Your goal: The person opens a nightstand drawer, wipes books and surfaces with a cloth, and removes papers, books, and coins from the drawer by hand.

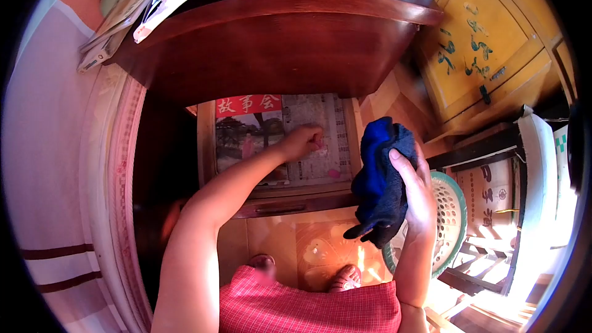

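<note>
Inside the pulled-out drawer (279, 200), my left hand (300, 142) is closed, with a small pink piece (317, 142) at its fingertips. The piece is too small to name. A similar pink piece (333, 173) lies on the newspaper (302, 169) lining the drawer. Also in the drawer is a magazine (240, 126) with a red title band, partly behind my left forearm. Right of the drawer, my right hand (416, 188) grips a crumpled bundle of dark blue and black cloth (382, 179), thumb on top. Narrow, finger-like ends hang from the bundle's lower edge.
The dark red wooden desk (277, 49) overhangs the drawer. A green-rimmed plastic basket (456, 209) stands below my right hand. Beside it are a cardboard box (487, 197) and a frame. A yellow cabinet (487, 43) stands at right; a bed edge (114, 179) runs along the left.
</note>
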Motion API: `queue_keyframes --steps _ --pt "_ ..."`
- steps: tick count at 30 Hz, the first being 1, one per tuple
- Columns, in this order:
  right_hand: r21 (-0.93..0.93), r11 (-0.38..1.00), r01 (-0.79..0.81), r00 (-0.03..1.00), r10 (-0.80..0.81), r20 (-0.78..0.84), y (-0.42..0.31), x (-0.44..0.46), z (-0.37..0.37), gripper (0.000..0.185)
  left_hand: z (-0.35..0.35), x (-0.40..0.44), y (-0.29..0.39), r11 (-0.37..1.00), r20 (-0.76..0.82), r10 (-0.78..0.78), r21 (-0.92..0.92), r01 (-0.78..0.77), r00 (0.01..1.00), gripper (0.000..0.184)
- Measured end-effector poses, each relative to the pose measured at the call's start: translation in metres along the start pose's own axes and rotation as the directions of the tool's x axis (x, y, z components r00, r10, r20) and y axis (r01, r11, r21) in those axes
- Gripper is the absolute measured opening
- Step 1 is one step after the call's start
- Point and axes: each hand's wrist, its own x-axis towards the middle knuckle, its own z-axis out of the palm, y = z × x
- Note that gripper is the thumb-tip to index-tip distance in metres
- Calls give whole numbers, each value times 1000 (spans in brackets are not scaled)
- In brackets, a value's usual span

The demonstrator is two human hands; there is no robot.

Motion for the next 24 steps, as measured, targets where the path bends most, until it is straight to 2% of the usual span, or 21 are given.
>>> queue_keyframes --steps 1,2,4,5,7,8,10,11,13,14,16,17,19,20,22,23,24 --pt "1 1000 -5 1000 5 2 0 1 -1 59 -2 -1 5 987 22 -120 -103 122 993 17" --pt "1 1000 -5 1000 5 2 0 1 -1 59 -2 -2 10 987 22 -120 -103 122 992 17" --pt "21 1000 -17 1000 17 -14 1 1 -1 60 -3 -5 38 963 -83 -112 -256 88 990 17" --pt "21 1000 -17 1000 17 -14 2 2 -1 60 3 -3 32 963 -82 -113 -256 88 990 17" --pt "-8 1000 -12 999 12 -34 4 3 0 60 17 2 20 973 79 226 -72 -221 971 19" --pt "-9 1000 -13 999 12 -34 4 2 1 60 24 2 21 973 79 226 -72 -221 971 19" --pt "2 1000 -8 1000 8 -5 3 1 3 57 34 0 35 969 164 202 108 -221 965 11" --pt "0 1000 -7 1000 7 -6 3 1 3 57 40 0 36 969 164 204 107 -223 965 11" --pt "-2 1000 -5 1000 6 23 2 0 2 53 49 1 29 999 214 35 -7 -34 976 9" --pt "-15 1000 -2 1000 2 19 1 0 3 52 53 2 26 999 206 40 4 -42 978 9" --pt "-18 1000 0 1000 0 2 -1 -2 7 50 58 3 19 931 183 191 279 -237 964 9" --pt "-15 1000 10 1000 -10 9 0 -3 8 50 59 3 17 927 178 192 290 -238 965 9" --pt "-3 1000 -11 999 11 32 2 -4 9 51 56 0 22 952 248 88 264 -155 965 13" --pt "-31 1000 4 999 -2 44 0 -7 11 48 52 -1 24 950 238 88 271 -153 967 13" --pt "20 1000 -22 995 20 97 -5 -8 10 47 26 -9 56 999 332 28 -36 -17 943 16" --pt "74 995 -62 989 52 138 -7 -10 11 45 8 -16 78 999 324 24 -32 -14 946 16" --pt "84 994 -65 993 56 101 -11 -15 16 40 -16 -24 107 998 310 30 42 -46 950 16"
